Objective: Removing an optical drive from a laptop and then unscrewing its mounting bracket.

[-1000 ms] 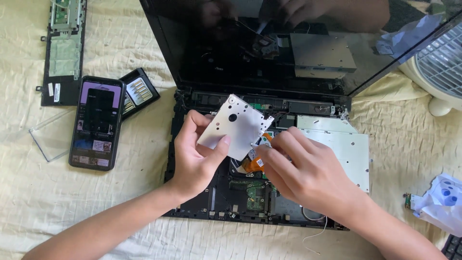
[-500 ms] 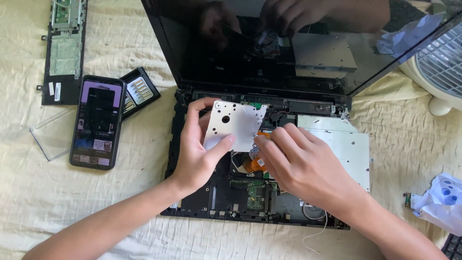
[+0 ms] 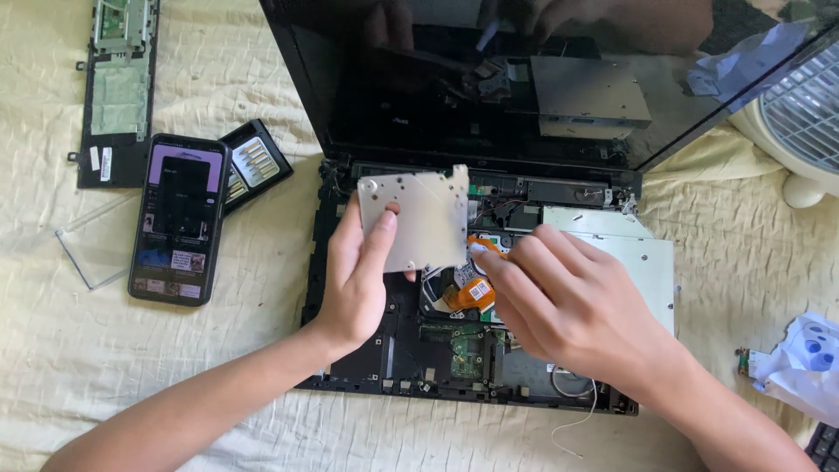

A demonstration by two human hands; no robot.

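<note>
An opened black laptop lies on a pale yellow quilt, its keyboard cover off and its boards bare. My left hand holds a flat silver metal plate tilted up over the laptop's middle. My right hand rests just right of the plate, fingertips touching its lower right edge near an orange flex cable. A silver optical drive sits in the laptop's right side, partly hidden by my right hand. The dark screen stands open behind.
A phone with a lit screen lies left of the laptop, beside a small black case of bits. A clear plastic lid and a black panel lie farther left. A white fan stands right; crumpled tissue lower right.
The metal plate has been turned from a slanted diamond pose to nearly square and upright in my left hand. My right hand has shifted slightly left toward the plate's lower edge.
</note>
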